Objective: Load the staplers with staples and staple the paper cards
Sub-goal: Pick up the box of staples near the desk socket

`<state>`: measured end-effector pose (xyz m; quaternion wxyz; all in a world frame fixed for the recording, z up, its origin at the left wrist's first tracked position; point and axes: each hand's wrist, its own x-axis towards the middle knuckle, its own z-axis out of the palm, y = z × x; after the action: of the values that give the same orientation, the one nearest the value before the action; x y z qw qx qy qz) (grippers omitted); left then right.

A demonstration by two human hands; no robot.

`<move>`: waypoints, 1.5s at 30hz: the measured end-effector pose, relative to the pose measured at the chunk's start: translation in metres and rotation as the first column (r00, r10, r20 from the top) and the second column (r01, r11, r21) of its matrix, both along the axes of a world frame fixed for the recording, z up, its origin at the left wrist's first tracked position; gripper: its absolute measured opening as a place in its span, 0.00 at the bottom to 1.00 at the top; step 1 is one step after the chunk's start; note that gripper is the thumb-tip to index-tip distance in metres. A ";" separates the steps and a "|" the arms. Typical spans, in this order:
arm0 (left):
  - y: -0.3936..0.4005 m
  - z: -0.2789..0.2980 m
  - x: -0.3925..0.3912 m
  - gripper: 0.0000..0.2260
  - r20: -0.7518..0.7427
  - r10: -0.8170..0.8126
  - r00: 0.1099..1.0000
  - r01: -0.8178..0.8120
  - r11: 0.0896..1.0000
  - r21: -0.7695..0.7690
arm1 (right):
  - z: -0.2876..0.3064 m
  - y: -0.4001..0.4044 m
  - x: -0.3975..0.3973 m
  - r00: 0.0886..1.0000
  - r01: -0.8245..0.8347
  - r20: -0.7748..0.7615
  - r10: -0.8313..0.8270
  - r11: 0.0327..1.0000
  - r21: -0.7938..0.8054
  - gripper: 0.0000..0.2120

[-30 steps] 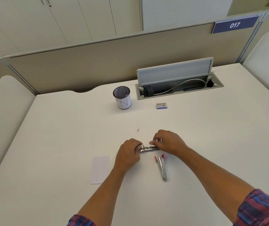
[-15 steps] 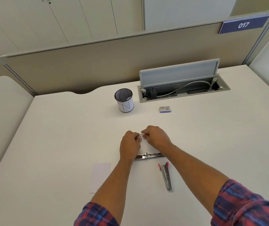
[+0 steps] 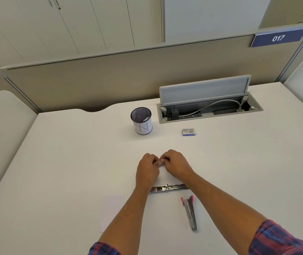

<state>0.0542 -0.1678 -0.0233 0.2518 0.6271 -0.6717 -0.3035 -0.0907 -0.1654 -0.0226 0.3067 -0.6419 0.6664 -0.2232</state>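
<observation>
My left hand [image 3: 147,170] and my right hand [image 3: 176,165] meet fingertip to fingertip above the white desk [image 3: 73,162], pinching something tiny between them; it is too small to tell what it is. Behind my wrists an opened metal stapler [image 3: 169,188] lies flat, crosswise. A second stapler with pink tips [image 3: 190,212] lies to the right of it, pointing away from me. A white paper card [image 3: 113,211] lies left of my left forearm. A small box of staples [image 3: 188,131] sits further back on the desk.
A mesh pen cup [image 3: 141,120] wrapped in white paper stands at the back centre. An open cable tray [image 3: 209,109] with its lid up is set into the desk at the back right. A beige partition [image 3: 91,85] bounds the far edge.
Both hands let go of the opened stapler and moved away from me, coming together over the spot where small specks lay on the desk. The stapler stays flat on the desk.
</observation>
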 end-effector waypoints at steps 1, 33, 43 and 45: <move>-0.002 0.002 0.000 0.03 -0.045 0.018 0.999 -0.017 1.000 0.004 | 0.002 0.000 -0.001 1.000 -0.010 0.016 0.011 0.999 -0.034 0.10; -0.116 0.092 0.006 0.05 -0.429 0.377 0.821 -0.432 0.901 -0.035 | 0.113 -0.137 0.028 0.990 -0.135 -0.095 0.106 0.914 -0.383 0.10; -0.119 0.073 0.010 0.09 -0.195 0.321 0.927 -0.347 0.931 -0.116 | 0.104 -0.149 0.038 0.977 -0.124 -0.202 0.073 0.960 -0.252 0.11; -0.119 0.072 0.011 0.09 -0.187 0.302 0.935 -0.330 0.933 -0.142 | 0.101 -0.149 0.039 0.974 -0.129 -0.215 0.078 0.963 -0.238 0.11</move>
<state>0.0651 -0.2864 0.0482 0.4040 0.6764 -0.5628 -0.2499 -0.0512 -0.3148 0.0789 0.1648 -0.7290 0.6260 -0.2225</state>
